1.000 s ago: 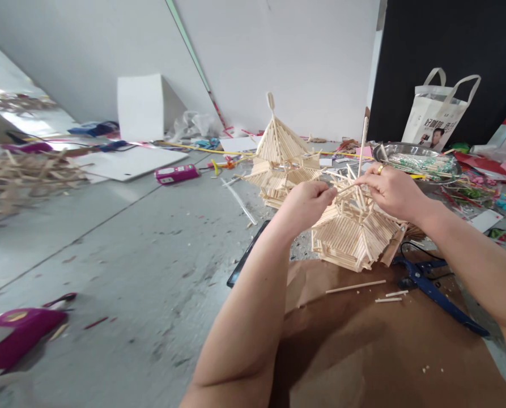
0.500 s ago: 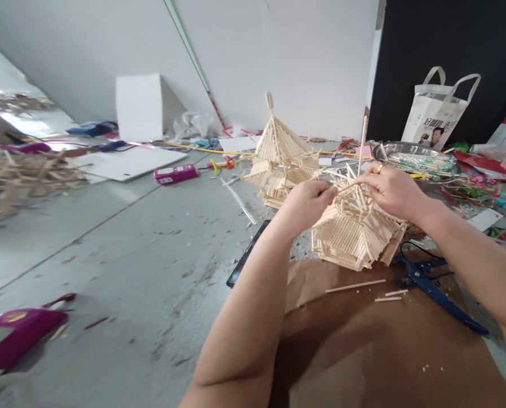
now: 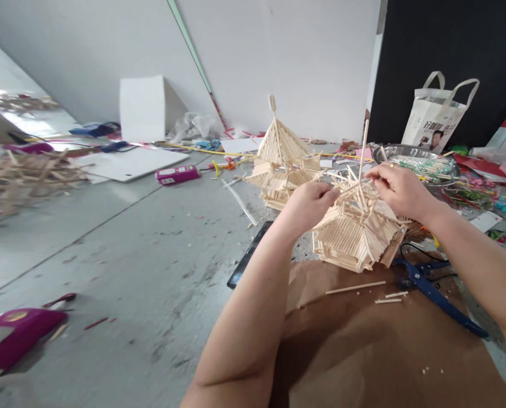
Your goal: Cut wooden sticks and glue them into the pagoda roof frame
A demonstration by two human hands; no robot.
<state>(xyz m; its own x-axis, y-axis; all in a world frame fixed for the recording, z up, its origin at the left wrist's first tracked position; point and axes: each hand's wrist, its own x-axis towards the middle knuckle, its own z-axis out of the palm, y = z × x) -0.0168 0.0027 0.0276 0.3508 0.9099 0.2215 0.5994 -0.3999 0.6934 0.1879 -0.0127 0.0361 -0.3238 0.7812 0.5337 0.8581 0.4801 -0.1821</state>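
Sloping, ribbed roof (image 3: 341, 233) of wooden sticks (image 3: 378, 237)

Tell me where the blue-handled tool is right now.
In the head view, the blue-handled tool lies at lower right, near the right edge of the brown paper, right of the short loose sticks.

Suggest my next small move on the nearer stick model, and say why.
I'd probably pick up the long loose stick with your right hand: that hand looks empty, and the nearer stick model has open spokes above its covered lower roof.
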